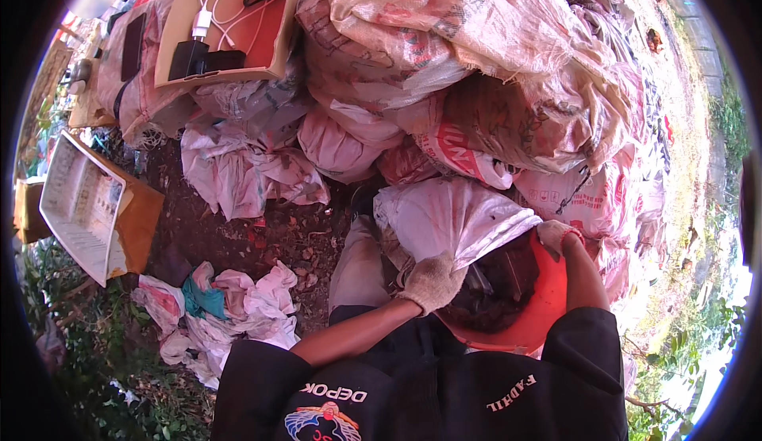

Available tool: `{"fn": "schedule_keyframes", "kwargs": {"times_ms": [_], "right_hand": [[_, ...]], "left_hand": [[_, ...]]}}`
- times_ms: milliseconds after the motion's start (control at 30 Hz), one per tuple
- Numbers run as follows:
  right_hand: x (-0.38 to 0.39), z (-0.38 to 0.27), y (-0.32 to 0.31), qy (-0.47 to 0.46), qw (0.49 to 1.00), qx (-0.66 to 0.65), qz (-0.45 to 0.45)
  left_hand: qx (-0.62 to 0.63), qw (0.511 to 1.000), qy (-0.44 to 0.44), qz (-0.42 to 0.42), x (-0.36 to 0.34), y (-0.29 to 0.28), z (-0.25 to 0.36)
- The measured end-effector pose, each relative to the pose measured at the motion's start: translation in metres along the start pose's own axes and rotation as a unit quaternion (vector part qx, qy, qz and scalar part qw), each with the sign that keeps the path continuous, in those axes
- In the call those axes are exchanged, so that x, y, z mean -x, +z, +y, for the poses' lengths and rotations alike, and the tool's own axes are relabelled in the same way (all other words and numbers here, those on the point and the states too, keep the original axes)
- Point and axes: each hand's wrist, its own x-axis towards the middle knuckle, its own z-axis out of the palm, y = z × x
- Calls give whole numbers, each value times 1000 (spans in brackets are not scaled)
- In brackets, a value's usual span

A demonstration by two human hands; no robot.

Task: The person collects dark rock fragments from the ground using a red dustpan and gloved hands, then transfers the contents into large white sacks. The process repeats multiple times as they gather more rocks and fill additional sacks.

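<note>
A white woven sack (448, 207) is stretched over the far part of an orange-red bucket (540, 298), whose inside holds dark pieces (500, 282) that I cannot make out. My left hand (431, 282), in a beige knitted glove, grips the near left edge of the sack over the bucket's left side. My right hand (556, 238), also gloved, is closed on the sack's right end at the back right of the bucket.
Bulging sacks (381, 20) are piled ahead and right. An open cardboard box (176, 20) with cables and black chargers sits on them. A white tray (75, 211) tilts at the left. Loose sacks (230, 322) lie on dirt (214, 234). Plants (111, 393) grow lower left.
</note>
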Motion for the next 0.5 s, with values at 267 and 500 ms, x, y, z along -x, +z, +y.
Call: {"fn": "schedule_keyframes", "kwargs": {"times_ms": [267,500], "right_hand": [[89,7,-77,162,974,-58,-147],[275,-50,-24,374,846,-369,89]], "left_hand": [[23,998,-30,-46,-45,-27,8],[58,993,-79,-62,-67,-51,-15]]}}
